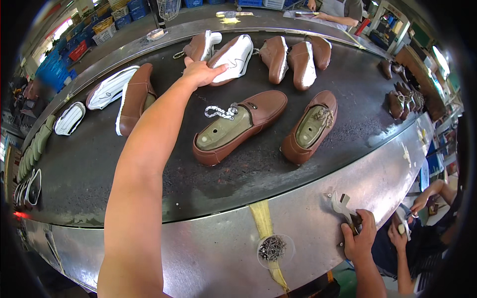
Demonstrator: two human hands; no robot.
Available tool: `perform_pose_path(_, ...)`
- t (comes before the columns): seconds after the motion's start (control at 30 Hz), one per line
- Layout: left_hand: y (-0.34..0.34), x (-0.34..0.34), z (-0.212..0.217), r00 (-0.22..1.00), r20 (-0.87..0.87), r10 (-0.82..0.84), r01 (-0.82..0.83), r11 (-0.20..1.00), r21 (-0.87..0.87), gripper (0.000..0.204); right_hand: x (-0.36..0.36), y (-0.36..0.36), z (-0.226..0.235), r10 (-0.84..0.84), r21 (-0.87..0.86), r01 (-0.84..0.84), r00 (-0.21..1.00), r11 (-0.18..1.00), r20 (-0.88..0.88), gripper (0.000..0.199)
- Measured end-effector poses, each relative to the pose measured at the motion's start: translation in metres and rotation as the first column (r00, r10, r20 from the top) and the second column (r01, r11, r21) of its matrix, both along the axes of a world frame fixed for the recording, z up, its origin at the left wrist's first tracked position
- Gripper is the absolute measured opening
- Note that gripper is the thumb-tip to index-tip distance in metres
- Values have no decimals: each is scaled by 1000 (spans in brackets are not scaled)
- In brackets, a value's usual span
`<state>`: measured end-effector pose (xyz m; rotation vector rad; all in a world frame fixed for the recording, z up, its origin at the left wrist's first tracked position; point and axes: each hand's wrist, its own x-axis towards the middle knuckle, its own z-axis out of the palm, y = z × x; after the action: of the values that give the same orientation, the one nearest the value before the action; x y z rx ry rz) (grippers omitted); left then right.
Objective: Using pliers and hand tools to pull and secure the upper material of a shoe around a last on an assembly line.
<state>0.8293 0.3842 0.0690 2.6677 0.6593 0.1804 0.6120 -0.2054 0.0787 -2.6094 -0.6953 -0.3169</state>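
Stretched far across the black belt, my left hand (200,74) is at a brown shoe (229,78) that lies with its white underside up. My thumb presses on that underside; some of the other fingers are hidden. Just beyond the hand sits another brown shoe (196,48) on its side. At the near metal edge my right hand (361,238) is closed round metal pincers (341,204), jaws pointing away from me. Between my arms, a brown loafer (268,108) and a second loafer (325,102) stand upright on green lasts with cord loops.
On the metal ledge (208,248) a clear cup of nails (272,248) stands on yellow tape (260,217). Several brown shoes (273,54) lie at the back, and white-soled ones (110,88) at left. Co-workers' hands show at far right (397,238) and the back (320,16).
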Motion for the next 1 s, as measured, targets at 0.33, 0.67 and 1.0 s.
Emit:
perform_pose_path(0.33, 11, -97, 111, 992, 128, -2, 35, 968, -250, 82, -16, 5, 2, -20, 63, 19, 1000, 998, 12, 45)
perform_pose_path(0.67, -30, -576, 163, 873, 475, 108, 18, 967, -253, 41, -23, -1, -10, -21, 66, 16, 996, 998, 87, 46)
perform_pose_path(1.0, -78, -776, 107, 966, -96, 238, -187, 911, 368, 83, -26, -2, -22, -17, -38, 29, 957, 999, 289, 45)
